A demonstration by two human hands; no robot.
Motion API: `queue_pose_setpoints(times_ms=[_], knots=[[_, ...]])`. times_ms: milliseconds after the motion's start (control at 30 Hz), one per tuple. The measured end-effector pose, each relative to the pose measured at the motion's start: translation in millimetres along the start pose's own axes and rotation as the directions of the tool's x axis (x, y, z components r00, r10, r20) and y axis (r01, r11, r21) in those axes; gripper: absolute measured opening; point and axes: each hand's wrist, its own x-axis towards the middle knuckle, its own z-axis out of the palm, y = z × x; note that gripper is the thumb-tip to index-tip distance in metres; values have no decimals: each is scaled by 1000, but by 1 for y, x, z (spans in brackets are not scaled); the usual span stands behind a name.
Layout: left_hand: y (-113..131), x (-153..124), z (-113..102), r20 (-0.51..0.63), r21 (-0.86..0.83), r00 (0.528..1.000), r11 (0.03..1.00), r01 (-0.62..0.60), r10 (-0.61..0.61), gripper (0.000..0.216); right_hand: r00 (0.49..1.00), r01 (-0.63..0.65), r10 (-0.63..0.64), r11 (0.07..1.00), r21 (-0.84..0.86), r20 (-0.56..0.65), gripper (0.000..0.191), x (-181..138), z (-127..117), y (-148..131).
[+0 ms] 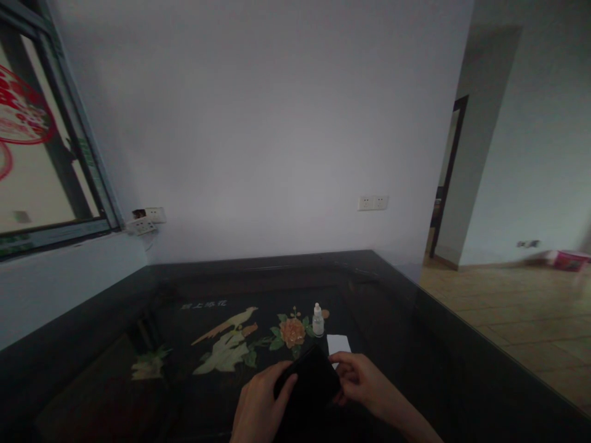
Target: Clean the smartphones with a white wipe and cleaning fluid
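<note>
My left hand (263, 403) grips a flat black rectangular object (310, 376) by its left side, thumb on the face towards me. At the object's right edge is my right hand (357, 381), its fingers curled in and the index finger by the upper corner. The black object is tilted and its lower part merges with the dark table, so its exact kind does not show. Just beyond my right hand lies a white flat piece (339, 344), partly covered by the fingers. A small clear bottle with a white cap (318, 321) stands upright behind it.
The dark glossy table (406, 344) bears a bird-and-flower picture (240, 344) and reaches the wall. Wall sockets (373, 202) sit above it, with a loose power strip (142, 226) by the window (41, 141). Tiled floor (508, 307) and a pink container (570, 260) lie right.
</note>
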Motion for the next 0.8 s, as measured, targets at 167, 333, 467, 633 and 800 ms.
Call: queue_pose_setpoints(times_ms=[167,333,467,633,800], knots=[[-1,1,0,-6,30,1000,999,26,-26,33,1000,-30,30,997,64,2,46,0,7,1],[2,1,-4,23,65,1000,998,20,-21,32,999,-42,42,996,78,2,49,1,10,1],[6,-1,-10,37,117,999,993,-7,2,33,999,-36,34,998,52,36,51,-1,9,0],[9,-3,-15,41,148,999,988,-41,36,30,999,-9,8,999,36,43,50,-1,14,-5],[7,-1,-15,66,198,998,980,-21,8,29,1000,24,-25,999,39,8,46,1,20,-4]])
